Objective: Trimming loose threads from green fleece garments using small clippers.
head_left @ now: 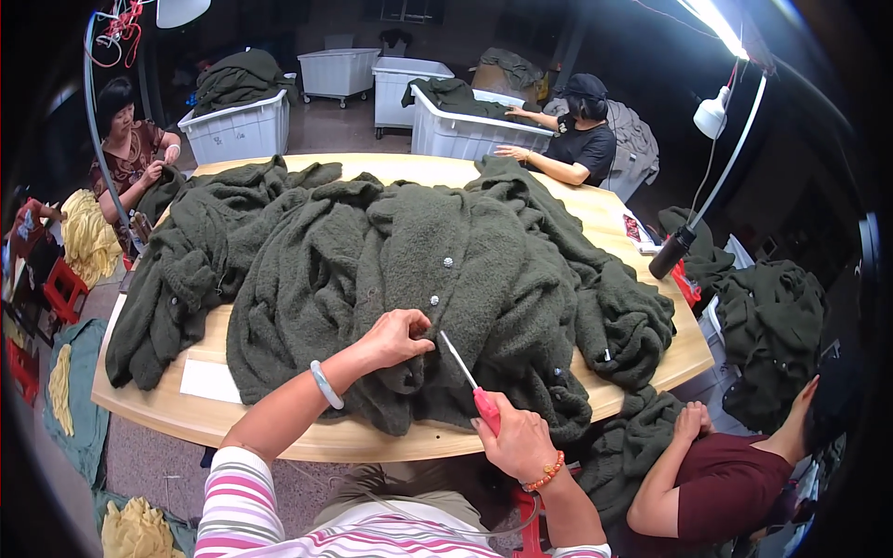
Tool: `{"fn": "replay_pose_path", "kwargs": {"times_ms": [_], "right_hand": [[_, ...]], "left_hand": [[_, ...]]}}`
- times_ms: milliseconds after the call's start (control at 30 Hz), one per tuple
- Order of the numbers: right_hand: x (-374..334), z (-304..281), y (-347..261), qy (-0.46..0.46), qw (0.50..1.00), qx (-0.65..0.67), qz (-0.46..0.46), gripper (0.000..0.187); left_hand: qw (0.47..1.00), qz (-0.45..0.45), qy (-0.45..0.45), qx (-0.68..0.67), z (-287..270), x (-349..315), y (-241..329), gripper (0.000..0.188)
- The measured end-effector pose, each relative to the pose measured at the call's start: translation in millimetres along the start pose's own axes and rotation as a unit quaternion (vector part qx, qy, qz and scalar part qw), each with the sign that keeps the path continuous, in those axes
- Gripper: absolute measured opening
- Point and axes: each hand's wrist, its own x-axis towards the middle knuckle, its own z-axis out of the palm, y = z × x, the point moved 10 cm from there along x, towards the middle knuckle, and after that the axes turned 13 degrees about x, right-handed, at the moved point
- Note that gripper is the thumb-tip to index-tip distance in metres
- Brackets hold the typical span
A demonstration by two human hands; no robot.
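Dark green knitted cardigans (484,237) lie heaped over the table, and the one before me has pale sparkly buttons (434,300) down its front. My left hand (395,339), with a pale bangle at the wrist, is closed in a pinch at the cardigan's front edge, just below a button. In my right hand (519,437) is a pink-handled tool (459,361) with a slim pale shaft; its exact kind I cannot make out. The shaft points up and left, its tip close to my left fingertips and over the knit. Whether the tip touches the cloth does not show.
The wooden table (688,344) has lamp poles at both sides, one black-based (672,253). A white sheet (210,379) lies at left. People sit at far left, far right and near right (735,484). White bins (244,130) with garments stand behind. A cord (446,530) crosses my lap.
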Motion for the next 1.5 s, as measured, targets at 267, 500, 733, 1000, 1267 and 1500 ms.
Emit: {"fn": "replay_pose_path", "kwargs": {"times_ms": [267, 500, 733, 1000, 1267, 1500], "right_hand": [[-19, 19, 9, -0.085, 0.994, -0.055, 0.036, 0.038], [-24, 13, 9, -0.062, 0.997, -0.035, 0.018, 0.035], [-33, 11, 17, -0.048, 0.997, -0.037, 0.042, 0.036], [-40, 3, 11, -0.028, 0.999, -0.026, 0.03, 0.035], [-28, 1, -3, -0.013, 1.0, -0.009, -0.007, 0.035], [-16, -11, 9, 0.024, 0.998, 0.056, -0.031, 0.036]], "left_hand": [[0.999, 0.04, 0.011, 0.009, 22, 4, -15, 0.028], [0.997, 0.055, -0.049, -0.001, 32, 3, -5, 0.036], [0.991, 0.099, -0.01, 0.093, 47, -7, 9, 0.036], [0.834, -0.056, -0.042, -0.547, 48, -11, -28, 0.014], [0.802, -0.025, -0.079, -0.592, 43, -22, -24, 0.014], [0.827, 0.032, 0.061, -0.557, -80, -40, 28, 0.019]]}}
